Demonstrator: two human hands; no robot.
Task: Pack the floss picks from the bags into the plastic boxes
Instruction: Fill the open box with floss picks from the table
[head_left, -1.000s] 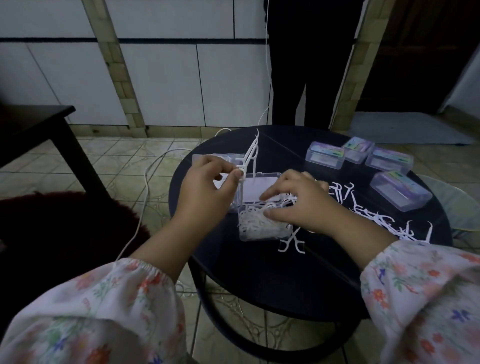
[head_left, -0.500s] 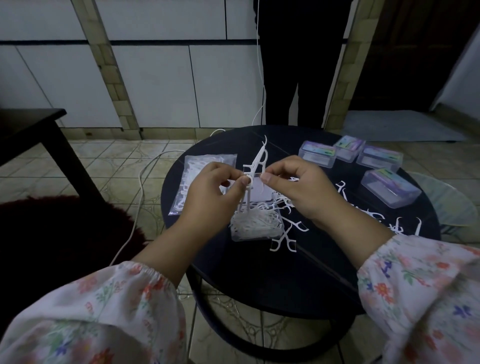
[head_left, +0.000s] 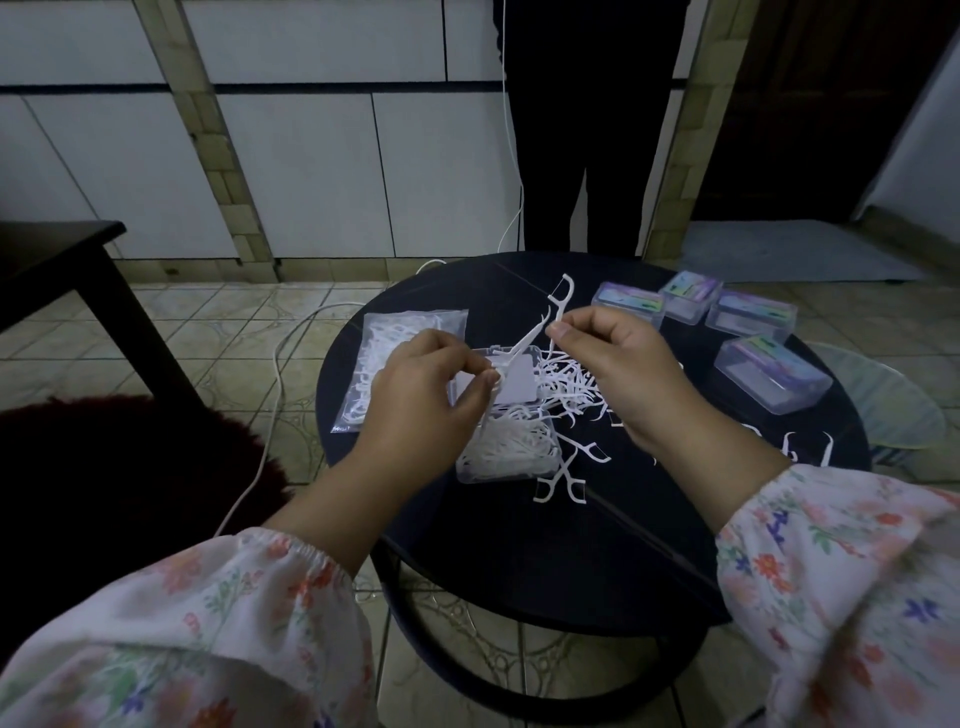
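While your left hand (head_left: 426, 395) pinches a bundle of floss picks (head_left: 519, 349) at its lower end, your right hand (head_left: 618, 364) pinches one pick (head_left: 563, 301) by its stem, both grips clamped. Directly below the left grip sits the open plastic box (head_left: 506, 447), part filled. Loose picks (head_left: 569, 384) lie under the right grip. Left of the left grip lies the bag (head_left: 384, 358); closed boxes (head_left: 748, 317) sit right of the right grip on the desk (head_left: 545, 561).
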